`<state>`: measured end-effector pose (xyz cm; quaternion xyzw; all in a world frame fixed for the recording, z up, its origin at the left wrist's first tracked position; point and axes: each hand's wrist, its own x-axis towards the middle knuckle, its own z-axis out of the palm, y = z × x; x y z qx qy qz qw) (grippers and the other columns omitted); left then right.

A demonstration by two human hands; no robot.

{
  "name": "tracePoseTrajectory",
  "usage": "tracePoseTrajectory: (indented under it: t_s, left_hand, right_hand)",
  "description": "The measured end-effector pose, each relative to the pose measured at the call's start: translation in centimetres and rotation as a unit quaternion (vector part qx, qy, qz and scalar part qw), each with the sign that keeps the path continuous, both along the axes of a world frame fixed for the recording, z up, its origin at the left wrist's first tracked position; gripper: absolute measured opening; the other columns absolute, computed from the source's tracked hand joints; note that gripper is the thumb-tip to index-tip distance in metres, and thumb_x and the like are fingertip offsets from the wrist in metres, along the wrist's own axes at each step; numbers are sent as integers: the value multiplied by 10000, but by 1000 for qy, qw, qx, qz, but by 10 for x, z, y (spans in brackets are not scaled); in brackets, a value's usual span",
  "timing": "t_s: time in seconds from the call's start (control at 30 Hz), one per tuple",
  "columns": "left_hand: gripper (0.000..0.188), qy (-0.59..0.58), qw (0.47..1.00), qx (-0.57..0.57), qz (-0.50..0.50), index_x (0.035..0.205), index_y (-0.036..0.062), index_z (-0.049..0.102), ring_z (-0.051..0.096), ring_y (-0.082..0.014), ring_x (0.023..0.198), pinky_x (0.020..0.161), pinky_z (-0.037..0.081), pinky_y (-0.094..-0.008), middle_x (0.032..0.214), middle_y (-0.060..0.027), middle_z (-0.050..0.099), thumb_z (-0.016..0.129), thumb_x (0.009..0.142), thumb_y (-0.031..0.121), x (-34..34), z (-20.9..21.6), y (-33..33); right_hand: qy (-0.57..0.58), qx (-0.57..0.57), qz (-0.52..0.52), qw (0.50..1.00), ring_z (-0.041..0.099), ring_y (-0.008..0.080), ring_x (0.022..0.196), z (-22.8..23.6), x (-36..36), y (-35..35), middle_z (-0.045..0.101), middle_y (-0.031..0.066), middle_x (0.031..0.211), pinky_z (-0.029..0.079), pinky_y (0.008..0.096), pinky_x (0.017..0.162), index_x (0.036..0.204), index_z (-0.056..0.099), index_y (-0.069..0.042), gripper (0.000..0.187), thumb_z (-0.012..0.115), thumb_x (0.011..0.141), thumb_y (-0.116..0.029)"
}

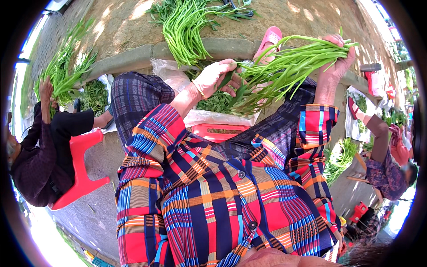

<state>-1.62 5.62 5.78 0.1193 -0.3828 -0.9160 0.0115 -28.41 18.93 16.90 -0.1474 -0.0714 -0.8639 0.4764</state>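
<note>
Loose bundle of long, bright-green leafy stems being held across the lap

And here the stem ends are being gripped by the bare right hand, its fingers being wrapped and pressed around them, while the leaf ends are being pointed towards the bare left hand. There, the fingers are being curled and parted around dark green leaves; whether one is being pinched cannot be told. Below, between the checked-trousered knees, loose green leaves are being held by an open white plastic sack. Out front, a heap of long green stems is being supported at the grey stone kerb, and a pink sandal is being glimpsed just beyond the bundle. Over on the left, tall leafy greens are being held up by a dark-clothed co-worker at a bright-red plastic stool. Rightward, any label on the red-and-white object is being lost to distance.
</note>
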Motion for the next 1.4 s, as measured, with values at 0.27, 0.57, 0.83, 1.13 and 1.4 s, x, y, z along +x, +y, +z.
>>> tracePoseTrajectory:
  t_s: [0.27, 0.57, 0.83, 1.13, 1.4]
  left_hand:
    - [293, -20, 998, -62, 12, 1038, 60, 466, 571, -140, 736, 581, 487, -292, 860, -66, 566, 574, 801, 195, 4, 1, 8]
    - [353, -114, 871, -479, 7, 1097, 58, 491, 571, -144, 782, 690, 459, -254, 847, -76, 605, 580, 779, 182, 1, -17, -6]
    - [367, -13, 829, -498, 255, 1148, 60, 479, 519, -118, 917, 770, 414, -238, 983, -43, 562, 552, 814, 193, -9, 74, -22]
    - [848, -37, 782, -577, 233, 1251, -45, 305, 519, -241, 1017, 854, 415, -324, 1127, -222, 498, 715, 650, 390, -37, 115, 10]
    - [634, -152, 762, -573, 259, 1079, -34, 429, 577, -183, 816, 726, 456, -288, 910, -116, 590, 756, 597, 217, -43, 104, 10]
  right_hand:
    - [25, 11, -17, 999, 456, 175, 663, -2, -1, 0, 429, 43, 707, 406, 332, 692, 735, 414, -49, 285, 661, 634, -149]
    - [99, 67, -78, 990, 469, 183, 644, -7, 0, -3, 457, 62, 693, 415, 334, 683, 746, 446, -30, 273, 628, 686, -224]
    - [203, 160, -64, 964, 524, 231, 659, -14, 50, -35, 545, 93, 697, 440, 405, 692, 790, 508, -54, 183, 542, 756, -231]
    - [419, 300, -172, 839, 573, 198, 690, -35, 135, -62, 586, 100, 755, 435, 296, 581, 804, 555, 3, 136, 562, 716, -101]
    - [677, 385, -342, 527, 572, 234, 697, -64, 153, -62, 581, 127, 747, 434, 328, 591, 817, 552, 0, 152, 564, 707, -104]
